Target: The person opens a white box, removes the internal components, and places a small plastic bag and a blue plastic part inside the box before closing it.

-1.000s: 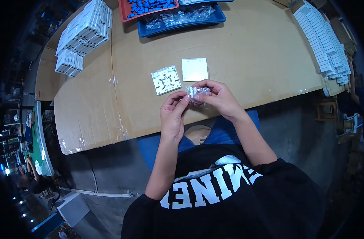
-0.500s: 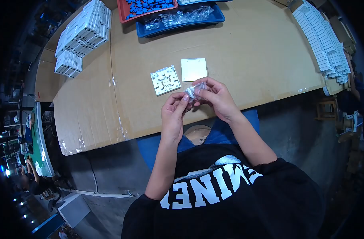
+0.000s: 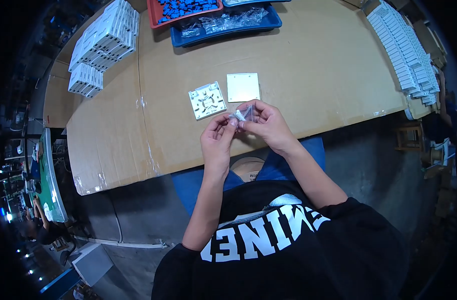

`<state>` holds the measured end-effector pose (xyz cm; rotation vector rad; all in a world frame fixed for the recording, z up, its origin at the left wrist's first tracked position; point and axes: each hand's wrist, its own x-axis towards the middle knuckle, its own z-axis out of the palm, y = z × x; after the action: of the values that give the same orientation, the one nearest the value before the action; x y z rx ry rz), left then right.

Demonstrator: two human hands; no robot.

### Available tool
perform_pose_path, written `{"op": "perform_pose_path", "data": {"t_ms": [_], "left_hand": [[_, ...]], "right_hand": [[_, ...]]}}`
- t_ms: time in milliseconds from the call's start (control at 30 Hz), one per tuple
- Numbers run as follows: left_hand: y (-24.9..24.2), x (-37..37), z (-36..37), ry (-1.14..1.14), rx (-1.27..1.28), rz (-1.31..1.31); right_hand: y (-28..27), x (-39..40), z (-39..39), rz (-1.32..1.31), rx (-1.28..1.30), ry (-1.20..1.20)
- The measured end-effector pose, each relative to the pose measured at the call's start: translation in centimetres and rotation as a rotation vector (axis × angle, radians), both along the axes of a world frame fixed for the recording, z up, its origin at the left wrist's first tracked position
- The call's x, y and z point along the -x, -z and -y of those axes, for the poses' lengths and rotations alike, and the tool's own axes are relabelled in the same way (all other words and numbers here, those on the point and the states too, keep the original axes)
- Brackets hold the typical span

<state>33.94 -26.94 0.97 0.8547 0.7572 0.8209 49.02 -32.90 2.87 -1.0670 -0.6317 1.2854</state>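
A small clear plastic bag [image 3: 248, 113] with white parts inside is held between both hands, over the near edge of the table. My left hand [image 3: 219, 139] pinches its left side with thumb and fingers. On the other side my right hand [image 3: 269, 126] grips it, fingers curled behind and thumb in front. Just beyond the hands lies an open white plastic box base [image 3: 207, 101], its moulded inside facing up. Beside it to the right is a flat white square cover [image 3: 243, 87]. Neither hand touches these two pieces.
A red tray [image 3: 156, 20] of blue parts and a blue tray [image 3: 228, 34] of clear bags stand at the back. White boxes are stacked at the left [image 3: 106, 37] and right [image 3: 406, 55] of the cardboard-covered table [image 3: 313, 70]. Another person [image 3: 48, 227] is far left.
The bag has turned between my fingers and shows more of its clear film. My right thumb has shifted left and down, while the white pieces stay in place.
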Motion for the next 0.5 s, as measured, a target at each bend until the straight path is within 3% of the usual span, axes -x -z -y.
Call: {"op": "perform_pose_path", "data": {"t_ms": [200,500], "left_hand": [[-0.5,-0.7,0.4,-0.072,-0.145,0.037],[-0.2,0.0,0.1,-0.066,-0.179,0.019]], "right_hand": [[-0.3,0.3,-0.1,-0.194,0.115,0.056],[0.8,0.3,-0.3,-0.151,0.067,0.077]]}}
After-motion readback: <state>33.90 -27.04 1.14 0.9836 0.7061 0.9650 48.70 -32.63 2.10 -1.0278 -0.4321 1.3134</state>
